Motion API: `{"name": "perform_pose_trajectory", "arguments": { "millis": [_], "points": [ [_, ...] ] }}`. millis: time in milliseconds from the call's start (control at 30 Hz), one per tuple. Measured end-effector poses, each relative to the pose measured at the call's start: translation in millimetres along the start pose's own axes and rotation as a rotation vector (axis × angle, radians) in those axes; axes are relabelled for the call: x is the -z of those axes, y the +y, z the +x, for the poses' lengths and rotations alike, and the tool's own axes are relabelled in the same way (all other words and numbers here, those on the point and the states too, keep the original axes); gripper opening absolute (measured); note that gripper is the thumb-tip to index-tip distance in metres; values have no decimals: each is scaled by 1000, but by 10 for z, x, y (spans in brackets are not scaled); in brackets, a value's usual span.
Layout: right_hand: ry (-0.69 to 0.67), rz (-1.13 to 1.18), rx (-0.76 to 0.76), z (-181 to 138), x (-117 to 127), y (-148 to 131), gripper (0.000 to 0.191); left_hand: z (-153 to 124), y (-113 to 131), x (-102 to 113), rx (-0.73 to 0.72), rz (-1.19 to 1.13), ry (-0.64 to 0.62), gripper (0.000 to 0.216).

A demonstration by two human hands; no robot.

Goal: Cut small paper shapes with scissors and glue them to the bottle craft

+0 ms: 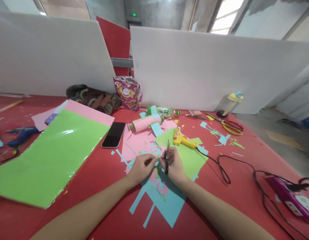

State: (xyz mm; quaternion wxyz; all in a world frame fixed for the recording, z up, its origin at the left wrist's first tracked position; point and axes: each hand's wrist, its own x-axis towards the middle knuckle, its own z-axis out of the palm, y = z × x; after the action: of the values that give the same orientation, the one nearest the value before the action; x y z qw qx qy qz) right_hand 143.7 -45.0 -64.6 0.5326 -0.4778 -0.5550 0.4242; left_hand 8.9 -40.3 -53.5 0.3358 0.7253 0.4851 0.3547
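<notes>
light: bright daylight from the tall sky window [226,16], top right | glare: white shine on the big green shiny paper sheet [66,131] | shadows: soft | sharp: left hand [141,166], right hand [174,165], small black scissors [166,156] | edges: flat white wall boards [206,66] look bent

Red table [99,166] fills foreground. Two white partition boards upright along far edge: left board [49,53], right board [206,66] (narrow gap between them). Red panel [115,36] visible through gap. Grey wall [154,11] behind, small green lit sign [134,14] on it. Bright window [226,15] upper right, daylight strong. Grey floor [276,140] right of table.
</notes>
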Motion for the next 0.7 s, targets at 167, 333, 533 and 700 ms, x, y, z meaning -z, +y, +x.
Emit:
{"name": "perform_pose_trajectory", "arguments": {
  "millis": [167,333,533,700],
  "points": [
    [-18,-19,-4,3,-2,8,30,13,-28,-3,13,-8,20,20],
    [-8,-40,-8,6,-1,31,27,18,-60,6,6,6,57,16],
    [-10,-23,-18,9,9,31,27,76,-70,120,-4,14,94,19],
    [-12,9,-35,11,20,19,29,184,-168,341,31,47,93,15]
  ]
}}
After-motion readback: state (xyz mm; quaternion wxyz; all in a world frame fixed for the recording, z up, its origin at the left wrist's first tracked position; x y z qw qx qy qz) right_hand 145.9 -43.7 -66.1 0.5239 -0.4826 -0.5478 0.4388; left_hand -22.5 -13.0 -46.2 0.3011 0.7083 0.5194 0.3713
